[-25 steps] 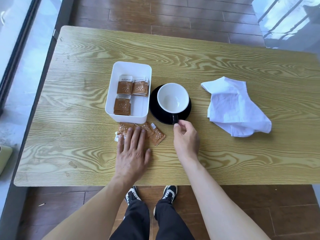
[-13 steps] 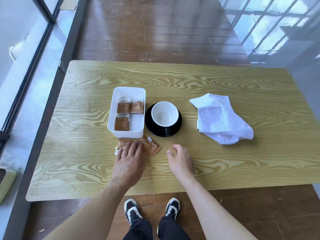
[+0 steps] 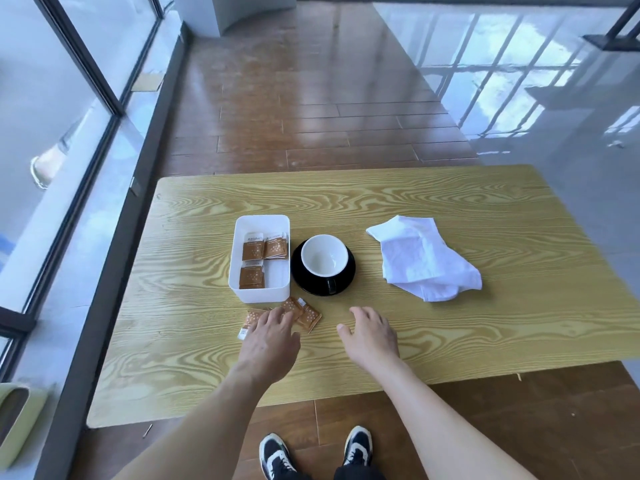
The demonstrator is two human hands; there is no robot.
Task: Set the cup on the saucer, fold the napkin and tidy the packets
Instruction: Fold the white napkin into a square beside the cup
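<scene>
A white cup [image 3: 324,255] with a black handle stands upright on the black saucer [image 3: 349,273] at the table's middle. Left of it a white rectangular box [image 3: 262,294] holds several brown packets [image 3: 265,250]. More brown packets [image 3: 306,314] lie loose on the table just in front of the box. My left hand [image 3: 268,341] rests flat with its fingertips on those loose packets. My right hand [image 3: 372,332] hovers palm down, fingers apart, in front of the saucer and holds nothing. A crumpled white napkin [image 3: 422,258] lies to the right of the saucer.
The wooden table [image 3: 485,334] stands on a brown plank floor beside a glass wall with dark frames on the left. A pale green object [image 3: 15,414] sits on the floor at the lower left. My shoes show below the table's near edge.
My right hand has let go of the cup's handle and drawn back toward me. The view has tilted upward, showing more floor. My left hand stays on the loose packets.
</scene>
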